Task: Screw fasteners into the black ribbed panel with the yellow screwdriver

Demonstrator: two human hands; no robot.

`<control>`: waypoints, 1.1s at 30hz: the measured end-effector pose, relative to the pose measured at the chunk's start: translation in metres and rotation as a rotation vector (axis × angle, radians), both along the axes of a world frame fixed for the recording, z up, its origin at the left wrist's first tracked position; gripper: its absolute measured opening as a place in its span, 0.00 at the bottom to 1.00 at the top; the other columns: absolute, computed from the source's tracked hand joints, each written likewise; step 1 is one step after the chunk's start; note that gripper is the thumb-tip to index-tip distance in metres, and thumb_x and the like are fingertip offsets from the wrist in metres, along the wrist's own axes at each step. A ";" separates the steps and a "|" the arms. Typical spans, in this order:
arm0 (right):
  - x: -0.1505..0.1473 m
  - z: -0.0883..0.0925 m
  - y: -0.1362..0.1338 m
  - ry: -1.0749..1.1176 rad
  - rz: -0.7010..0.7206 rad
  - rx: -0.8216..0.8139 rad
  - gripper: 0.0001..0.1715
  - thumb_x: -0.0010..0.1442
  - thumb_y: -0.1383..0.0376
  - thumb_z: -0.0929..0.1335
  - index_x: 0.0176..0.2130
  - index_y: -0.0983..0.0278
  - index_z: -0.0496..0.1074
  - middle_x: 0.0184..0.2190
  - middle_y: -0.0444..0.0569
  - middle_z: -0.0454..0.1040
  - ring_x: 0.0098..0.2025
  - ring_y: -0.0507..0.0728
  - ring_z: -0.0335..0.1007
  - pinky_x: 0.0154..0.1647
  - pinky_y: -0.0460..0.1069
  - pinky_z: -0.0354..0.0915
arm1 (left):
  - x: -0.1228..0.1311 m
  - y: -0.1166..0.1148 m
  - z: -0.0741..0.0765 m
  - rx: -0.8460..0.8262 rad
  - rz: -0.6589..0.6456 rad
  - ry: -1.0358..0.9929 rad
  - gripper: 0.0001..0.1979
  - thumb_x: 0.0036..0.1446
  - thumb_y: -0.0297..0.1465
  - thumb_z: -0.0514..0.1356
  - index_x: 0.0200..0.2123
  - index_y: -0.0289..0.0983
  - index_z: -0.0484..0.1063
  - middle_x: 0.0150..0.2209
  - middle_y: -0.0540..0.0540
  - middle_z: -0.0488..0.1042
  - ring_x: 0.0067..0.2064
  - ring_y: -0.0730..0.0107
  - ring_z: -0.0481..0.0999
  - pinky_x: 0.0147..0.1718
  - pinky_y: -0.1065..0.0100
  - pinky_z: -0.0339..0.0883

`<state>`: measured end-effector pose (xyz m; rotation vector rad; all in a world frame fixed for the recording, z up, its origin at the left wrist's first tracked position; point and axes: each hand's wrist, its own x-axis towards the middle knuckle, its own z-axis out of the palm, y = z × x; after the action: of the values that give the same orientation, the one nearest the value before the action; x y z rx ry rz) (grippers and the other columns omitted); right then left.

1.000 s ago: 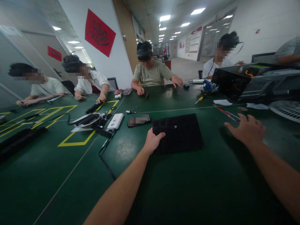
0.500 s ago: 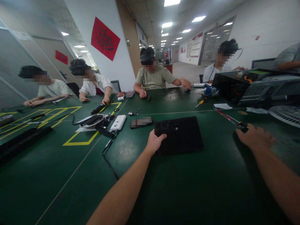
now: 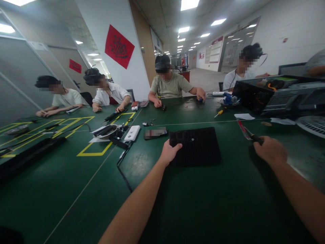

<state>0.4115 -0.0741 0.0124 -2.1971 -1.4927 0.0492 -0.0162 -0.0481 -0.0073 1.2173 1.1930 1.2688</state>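
A flat black rectangular panel (image 3: 196, 147) lies at the middle of the green table (image 3: 188, 200). My left hand (image 3: 171, 152) grips its left edge, thumb on top and the fingers hidden beneath. On the right, my right hand (image 3: 271, 149) is closed round the dark handle of a screwdriver (image 3: 257, 138), whose shaft points away to the upper left. Beside that shaft lies a red-and-clear strip-like item (image 3: 243, 129). Just beyond the panel's left corner sits a dark flat package (image 3: 155, 133).
A white power bank (image 3: 132, 133) with a cable and a round tray (image 3: 108, 131) of parts lie left. An open computer case (image 3: 286, 96) and white fan grille (image 3: 312, 124) stand right. A yellow screwdriver (image 3: 220, 112) lies beyond. Several people sit across the table.
The view has shifted slightly. My right hand has moved a little left and now has the screwdriver raised at a different angle. My left hand still grips the panel.
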 end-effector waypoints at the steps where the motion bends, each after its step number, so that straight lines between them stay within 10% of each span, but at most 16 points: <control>1: 0.001 -0.001 0.000 0.012 0.034 0.016 0.23 0.66 0.50 0.64 0.44 0.60 0.81 0.38 0.68 0.73 0.42 0.76 0.75 0.38 0.64 0.64 | -0.001 0.002 0.000 0.003 -0.003 0.007 0.17 0.53 0.27 0.74 0.46 0.36 0.80 0.48 0.38 0.86 0.50 0.52 0.86 0.57 0.47 0.77; 13: -0.026 0.003 0.000 0.111 0.171 0.105 0.15 0.63 0.46 0.66 0.35 0.52 0.71 0.34 0.57 0.73 0.41 0.76 0.74 0.41 0.65 0.65 | -0.005 0.024 -0.004 0.013 0.079 0.034 0.18 0.47 0.29 0.76 0.43 0.35 0.81 0.45 0.39 0.87 0.46 0.53 0.86 0.55 0.48 0.79; 20: -0.054 0.063 0.013 0.115 0.132 0.273 0.21 0.61 0.50 0.69 0.48 0.58 0.76 0.43 0.61 0.82 0.48 0.71 0.80 0.54 0.63 0.68 | 0.000 0.022 -0.002 0.045 0.105 0.052 0.18 0.48 0.30 0.76 0.44 0.37 0.81 0.45 0.40 0.86 0.48 0.51 0.86 0.55 0.47 0.78; 27: -0.093 0.135 -0.014 -0.134 0.573 0.232 0.13 0.60 0.54 0.72 0.41 0.55 0.84 0.39 0.50 0.85 0.42 0.67 0.81 0.45 0.60 0.71 | 0.000 0.024 -0.005 0.101 0.100 0.084 0.18 0.51 0.32 0.74 0.46 0.36 0.80 0.47 0.39 0.86 0.49 0.52 0.85 0.56 0.48 0.77; 33: -0.128 0.153 -0.030 -0.251 0.664 0.165 0.14 0.61 0.55 0.71 0.45 0.52 0.84 0.37 0.48 0.86 0.38 0.66 0.81 0.38 0.58 0.69 | 0.004 0.020 -0.002 0.113 0.158 0.156 0.16 0.53 0.31 0.73 0.46 0.36 0.80 0.46 0.38 0.85 0.49 0.51 0.85 0.55 0.47 0.78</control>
<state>0.2831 -0.1041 0.1657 -1.5397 -2.2202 -0.1323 -0.0125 -0.0278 -0.0094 1.3459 1.3682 1.3942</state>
